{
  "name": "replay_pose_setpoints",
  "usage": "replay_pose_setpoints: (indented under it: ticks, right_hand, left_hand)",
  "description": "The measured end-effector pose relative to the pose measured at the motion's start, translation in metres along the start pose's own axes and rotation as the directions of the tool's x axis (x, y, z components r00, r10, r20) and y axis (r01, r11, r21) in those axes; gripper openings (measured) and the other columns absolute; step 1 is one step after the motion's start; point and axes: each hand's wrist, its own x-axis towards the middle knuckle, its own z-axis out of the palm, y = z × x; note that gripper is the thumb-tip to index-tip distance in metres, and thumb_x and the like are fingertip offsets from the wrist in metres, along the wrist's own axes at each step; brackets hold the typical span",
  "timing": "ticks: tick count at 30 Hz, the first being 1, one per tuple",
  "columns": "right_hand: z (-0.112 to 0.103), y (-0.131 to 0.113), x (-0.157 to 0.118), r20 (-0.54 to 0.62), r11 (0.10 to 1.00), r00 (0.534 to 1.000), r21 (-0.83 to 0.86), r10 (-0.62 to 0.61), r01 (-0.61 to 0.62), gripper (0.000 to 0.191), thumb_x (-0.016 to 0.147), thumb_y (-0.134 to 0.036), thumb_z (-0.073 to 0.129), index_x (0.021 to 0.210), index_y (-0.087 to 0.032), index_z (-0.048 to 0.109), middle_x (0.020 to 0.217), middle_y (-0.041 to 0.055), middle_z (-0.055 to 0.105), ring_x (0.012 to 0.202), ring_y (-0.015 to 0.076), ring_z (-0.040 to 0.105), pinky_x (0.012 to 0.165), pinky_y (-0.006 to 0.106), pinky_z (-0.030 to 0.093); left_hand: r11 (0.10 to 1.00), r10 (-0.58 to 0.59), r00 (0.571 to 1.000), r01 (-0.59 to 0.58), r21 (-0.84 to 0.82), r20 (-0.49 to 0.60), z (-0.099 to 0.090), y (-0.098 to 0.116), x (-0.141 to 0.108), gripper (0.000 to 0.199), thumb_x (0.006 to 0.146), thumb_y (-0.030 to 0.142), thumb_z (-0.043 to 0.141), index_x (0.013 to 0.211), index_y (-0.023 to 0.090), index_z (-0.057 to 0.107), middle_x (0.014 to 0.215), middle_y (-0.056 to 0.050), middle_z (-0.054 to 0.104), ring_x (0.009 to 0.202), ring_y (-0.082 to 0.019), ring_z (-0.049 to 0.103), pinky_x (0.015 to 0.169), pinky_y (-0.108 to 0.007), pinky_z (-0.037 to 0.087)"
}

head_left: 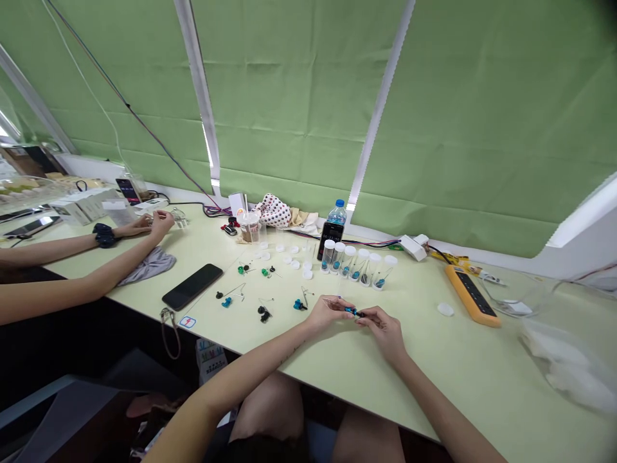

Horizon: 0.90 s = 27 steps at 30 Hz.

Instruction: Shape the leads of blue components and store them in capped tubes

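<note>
Between my two hands, over the pale table, is a small blue and black part. My left hand pinches its blue side, and my right hand has fingers closed on its black end. Just left of my left hand lies a blue and black piece with a thin wire. Farther left are similar pieces: a black one, a blue one and green ones. Behind my hands stands a row of clear tubes with white caps, holding small blue parts.
A timer phone and a bottle stand behind the tubes. White caps lie left of them. At right are an orange power strip and a plastic bag. Another person's hands work at left, beyond a black phone.
</note>
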Motion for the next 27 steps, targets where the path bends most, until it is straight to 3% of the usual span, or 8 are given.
replay_pose_setpoints:
  ticks: [16,27]
  right_hand:
    - [-0.0001,-0.0013,0.0021,0.047,0.991,0.997,0.111,0.067,-0.072,0.033,0.075,-0.051,0.060,0.085,-0.019,0.058,0.071,0.0053,0.069,0.063,0.0210,0.067,0.063,0.038,0.058]
    - [-0.0009,0.0005,0.0023,0.057,0.997,0.996,0.044,0.066,-0.068,0.037,0.078,-0.053,0.056,0.084,-0.017,0.063,0.060,0.0024,0.065,0.049,0.0157,0.061,0.047,0.029,0.054]
  left_hand:
    - [1.000,0.005,1.000,-0.006,0.028,0.018,0.0012,0.0049,-0.0018,0.044,0.051,0.036,0.080,0.085,0.009,0.070,0.089,-0.014,0.068,0.079,-0.021,0.062,0.078,-0.034,0.047]
    - [0.998,0.022,1.000,-0.023,0.050,0.015,0.0002,0.0013,-0.0010,0.043,0.050,0.035,0.080,0.084,0.010,0.071,0.085,-0.012,0.068,0.075,-0.019,0.062,0.073,-0.031,0.047]
